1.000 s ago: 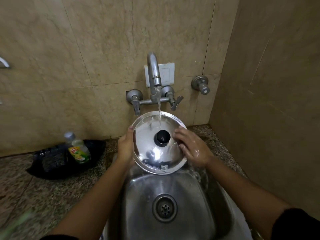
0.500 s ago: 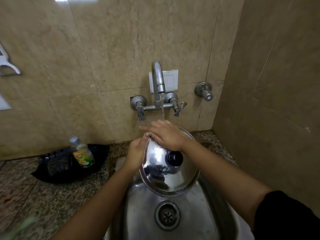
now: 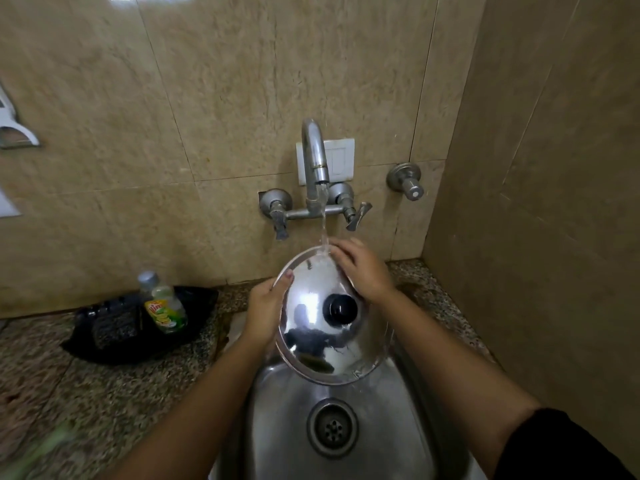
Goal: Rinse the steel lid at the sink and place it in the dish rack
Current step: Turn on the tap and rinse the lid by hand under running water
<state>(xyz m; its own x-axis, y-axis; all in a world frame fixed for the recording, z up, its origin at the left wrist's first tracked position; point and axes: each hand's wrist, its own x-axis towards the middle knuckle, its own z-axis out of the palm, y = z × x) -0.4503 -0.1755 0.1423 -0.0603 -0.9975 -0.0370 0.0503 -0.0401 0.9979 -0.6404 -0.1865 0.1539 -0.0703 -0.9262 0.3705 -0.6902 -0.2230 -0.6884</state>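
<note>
A round steel lid (image 3: 311, 344) with a black knob (image 3: 340, 309) is held tilted over the steel sink (image 3: 277, 427), top face toward me. My left hand (image 3: 265, 306) grips its left rim, thumb over the edge. My right hand (image 3: 358, 268) lies flat on the lid's upper right part, fingers spread near the rim. Water runs from the tap (image 3: 314, 157) onto the lid's top edge just beside my right fingers. No dish rack is in view.
A dish soap bottle (image 3: 162, 304) stands on a black tray (image 3: 114, 337) on the granite counter (image 3: 52, 393) at the left. Tiled walls close the back and the right side. A spare valve (image 3: 407, 180) sticks out of the wall right of the tap.
My right hand slid from the lid's top centre to its upper right, uncovering the surface under the stream. The lid now faces me more squarely. The left hand kept its grip.
</note>
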